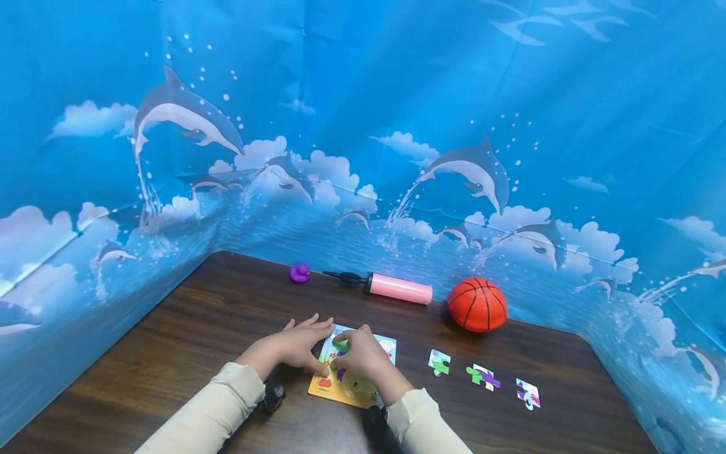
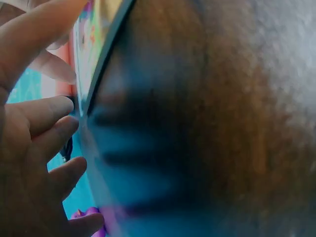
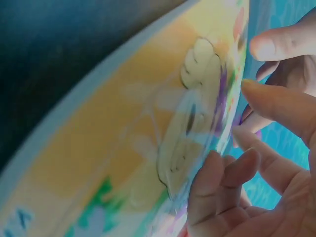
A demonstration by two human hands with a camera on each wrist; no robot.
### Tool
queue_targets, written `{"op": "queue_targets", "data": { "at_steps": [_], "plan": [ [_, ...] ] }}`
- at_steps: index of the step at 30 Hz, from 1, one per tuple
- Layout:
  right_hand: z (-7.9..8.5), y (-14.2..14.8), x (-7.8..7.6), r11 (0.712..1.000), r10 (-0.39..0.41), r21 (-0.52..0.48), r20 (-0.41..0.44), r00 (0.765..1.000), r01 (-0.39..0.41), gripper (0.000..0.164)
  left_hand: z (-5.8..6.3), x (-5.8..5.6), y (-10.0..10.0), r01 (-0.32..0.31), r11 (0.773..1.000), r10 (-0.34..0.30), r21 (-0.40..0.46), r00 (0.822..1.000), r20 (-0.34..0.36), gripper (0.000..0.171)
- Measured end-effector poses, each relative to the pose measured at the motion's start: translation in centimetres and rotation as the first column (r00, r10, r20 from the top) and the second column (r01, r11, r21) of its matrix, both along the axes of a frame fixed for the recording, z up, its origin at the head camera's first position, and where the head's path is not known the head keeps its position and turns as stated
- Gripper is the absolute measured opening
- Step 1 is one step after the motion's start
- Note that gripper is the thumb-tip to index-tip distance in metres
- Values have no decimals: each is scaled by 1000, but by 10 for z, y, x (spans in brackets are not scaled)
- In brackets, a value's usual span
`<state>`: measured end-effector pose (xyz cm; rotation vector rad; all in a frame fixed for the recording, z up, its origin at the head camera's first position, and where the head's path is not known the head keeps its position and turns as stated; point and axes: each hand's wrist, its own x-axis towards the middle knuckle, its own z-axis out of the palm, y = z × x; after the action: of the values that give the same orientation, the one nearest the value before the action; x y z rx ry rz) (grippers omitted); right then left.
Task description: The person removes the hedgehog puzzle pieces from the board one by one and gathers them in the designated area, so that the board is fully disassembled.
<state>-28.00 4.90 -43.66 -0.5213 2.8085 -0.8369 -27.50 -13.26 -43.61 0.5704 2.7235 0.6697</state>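
Observation:
A jigsaw puzzle board [image 1: 330, 392] with a bright cartoon picture lies on the dark table, its yellow lower part showing in the right wrist view. My left hand [image 1: 295, 343] is at the board's left edge, fingers spread and fairly straight, thumb reaching over the picture. Over the board's middle, my right hand [image 1: 363, 356] bends its thumb and fingers around a green puzzle piece [image 1: 342, 346], partly hidden by the fingers. To the right lie three loose pieces: a green-and-blue one [image 1: 439, 362], a green-and-purple one [image 1: 484, 376] and a white-and-purple one [image 1: 528, 393].
Along the back of the table [image 1: 227, 296] are a purple rubber duck [image 1: 299, 273], a pink hand pump [image 1: 399, 289] with a black nozzle, and a red toy basketball [image 1: 478, 304]. A blue dolphin-print curtain [image 1: 363, 126] surrounds the table's back and sides.

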Motion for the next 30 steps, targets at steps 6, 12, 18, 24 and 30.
{"op": "queue_targets", "data": {
  "at_steps": [6, 12, 18, 24, 30],
  "plan": [
    [-4, -1, 1, 1000, -30, 4, 24, 999, 30, 37, -7, 0, 3, -14, 1000, 14, -23, 1000, 14, 90],
    [-2, -2, 1, 1000, -9, -6, 30, 1000, 9, 30, -6, 1, 3, -31, 999, 31, -17, 999, 14, 90],
    [-2, -3, -1, 998, -38, -38, 75, 996, 41, 28, -2, 4, 4, -44, 999, 44, -16, 999, 23, 87],
    [-3, -4, 1, 993, -88, -80, 60, 994, 92, 30, 0, 5, 5, -52, 998, 52, -20, 998, 37, 87],
    [-4, -5, 3, 982, -88, -159, 63, 994, 97, 21, 0, 4, 5, -59, 998, 60, -20, 997, 40, 88]
  ]
}}
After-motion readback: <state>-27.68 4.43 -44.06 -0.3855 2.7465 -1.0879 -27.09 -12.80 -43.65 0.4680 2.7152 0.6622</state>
